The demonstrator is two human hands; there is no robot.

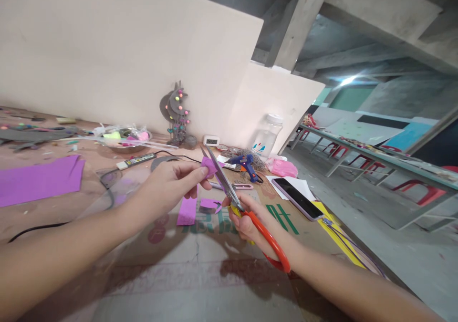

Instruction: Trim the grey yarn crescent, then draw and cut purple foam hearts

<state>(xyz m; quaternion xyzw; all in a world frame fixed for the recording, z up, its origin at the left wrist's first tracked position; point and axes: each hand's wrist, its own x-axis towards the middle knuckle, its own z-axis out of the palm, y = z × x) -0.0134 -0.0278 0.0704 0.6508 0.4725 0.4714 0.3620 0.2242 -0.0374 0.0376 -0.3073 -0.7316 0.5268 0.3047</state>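
Pinched between the thumb and fingers of my left hand (182, 179) is a small piece of purple felt (211, 166). My right hand (250, 217) is closed round the handles of a pair of scissors (270, 241) with orange grips. Their blades are parted and lie across the felt's right side. Below on the cardboard lie a purple strip (187, 211) and a curved purple offcut (210, 204). A pink utility knife (243, 186) rests behind the blades, partly hidden by them.
A blue glue gun (246, 164), a clear jar (268, 136) and a phone (296, 198) stand or lie to the right. A bowl of coloured bits (125, 143), a power strip (136, 161) and a large purple sheet (39, 181) are left. A grey decorated moon figure (175, 109) stands behind.
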